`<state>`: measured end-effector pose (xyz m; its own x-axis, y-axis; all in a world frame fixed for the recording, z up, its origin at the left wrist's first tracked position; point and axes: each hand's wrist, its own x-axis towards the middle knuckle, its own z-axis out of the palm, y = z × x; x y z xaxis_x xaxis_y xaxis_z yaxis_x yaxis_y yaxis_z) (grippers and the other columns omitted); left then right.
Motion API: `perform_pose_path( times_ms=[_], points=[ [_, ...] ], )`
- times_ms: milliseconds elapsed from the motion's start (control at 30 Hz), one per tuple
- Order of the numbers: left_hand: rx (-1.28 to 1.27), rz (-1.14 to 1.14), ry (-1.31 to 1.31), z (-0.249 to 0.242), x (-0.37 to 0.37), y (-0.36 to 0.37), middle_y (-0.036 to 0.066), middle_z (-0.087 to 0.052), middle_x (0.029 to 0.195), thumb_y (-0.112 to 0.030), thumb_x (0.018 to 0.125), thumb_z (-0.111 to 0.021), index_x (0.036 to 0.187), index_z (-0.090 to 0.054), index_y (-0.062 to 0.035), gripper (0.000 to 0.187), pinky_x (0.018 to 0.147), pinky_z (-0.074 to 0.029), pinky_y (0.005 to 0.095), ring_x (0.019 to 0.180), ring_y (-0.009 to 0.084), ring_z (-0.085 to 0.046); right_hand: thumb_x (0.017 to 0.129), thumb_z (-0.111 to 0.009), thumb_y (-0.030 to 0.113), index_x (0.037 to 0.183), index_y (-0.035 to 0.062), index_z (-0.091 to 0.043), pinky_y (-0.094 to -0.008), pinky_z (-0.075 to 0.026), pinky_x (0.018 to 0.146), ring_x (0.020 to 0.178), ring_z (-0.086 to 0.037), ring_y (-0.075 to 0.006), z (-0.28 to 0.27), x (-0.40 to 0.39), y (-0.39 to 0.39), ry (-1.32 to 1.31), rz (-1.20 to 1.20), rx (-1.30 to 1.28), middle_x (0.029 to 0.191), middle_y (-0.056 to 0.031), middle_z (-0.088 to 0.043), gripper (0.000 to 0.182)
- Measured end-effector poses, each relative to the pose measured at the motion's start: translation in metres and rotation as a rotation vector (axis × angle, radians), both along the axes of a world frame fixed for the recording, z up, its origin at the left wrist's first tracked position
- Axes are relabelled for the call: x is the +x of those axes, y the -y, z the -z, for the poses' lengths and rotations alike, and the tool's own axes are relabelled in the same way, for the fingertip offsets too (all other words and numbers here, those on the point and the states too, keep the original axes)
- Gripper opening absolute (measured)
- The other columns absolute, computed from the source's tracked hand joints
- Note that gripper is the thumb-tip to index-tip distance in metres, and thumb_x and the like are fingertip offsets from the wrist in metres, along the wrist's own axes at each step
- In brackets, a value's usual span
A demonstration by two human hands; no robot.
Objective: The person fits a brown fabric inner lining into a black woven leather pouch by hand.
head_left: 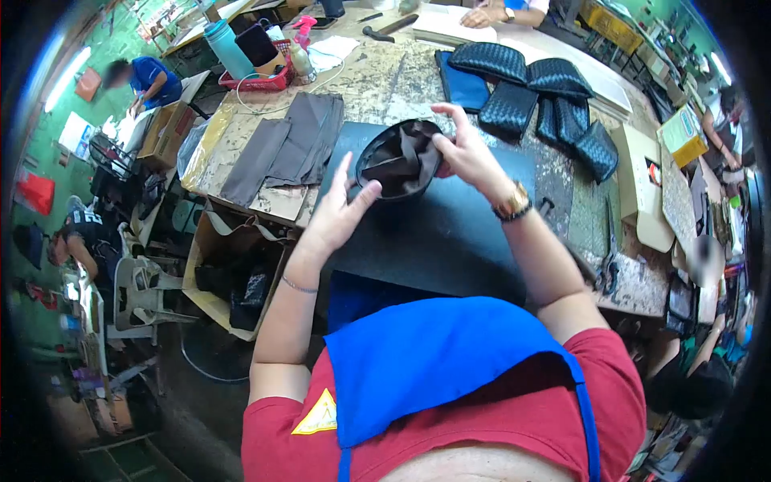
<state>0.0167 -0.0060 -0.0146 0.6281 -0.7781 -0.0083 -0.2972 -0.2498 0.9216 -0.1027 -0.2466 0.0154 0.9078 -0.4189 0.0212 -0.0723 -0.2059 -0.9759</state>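
Red shirt (482, 422) foremost; black pouch (399, 165) between spread left fingers (344, 170) and gripping right fingers (458, 119).

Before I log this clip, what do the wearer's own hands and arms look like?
Short red sleeves leave both forearms bare. The left hand is ungloved, with a thin bracelet above the wrist. The right hand, also ungloved, has a gold-coloured band and a dark bracelet.

There is one dark pouch (399, 165), at least five woven pieces (508, 108), one red basket (261, 83) and one pink sprayer (303, 30).
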Motion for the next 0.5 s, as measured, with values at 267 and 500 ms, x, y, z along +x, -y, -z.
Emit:
perform_pose_path(
  times_ms=[267,500],
  points=[
    [-0.166,0.001,-0.092,-0.011,-0.017,0.004,0.025,-0.05,0.14,-0.014,0.094,-0.058,0.151,-0.031,-0.0007,0.064,0.108,-0.037,0.0328,0.13,0.0253,-0.049,0.098,-0.061,0.017,0.116,0.0061,-0.055,-0.0238,-0.055,0.063,0.065,-0.062,-0.0084,0.001,-0.048,-0.037,0.039,-0.058,0.215,0.08,-0.0002,-0.063,0.022],
    [-0.144,0.012,-0.228,-0.016,-0.019,0.005,0.012,-0.045,0.144,0.001,0.092,-0.049,0.15,-0.033,0.0,0.06,0.104,-0.04,0.0275,0.123,0.0134,-0.05,0.083,-0.075,0.032,0.097,0.0075,-0.066,-0.0366,-0.049,0.069,0.074,-0.061,-0.0244,-0.027,-0.037,-0.032,0.32,0.024,-0.789,0.076,-0.0071,-0.06,0.03]
  ],
)
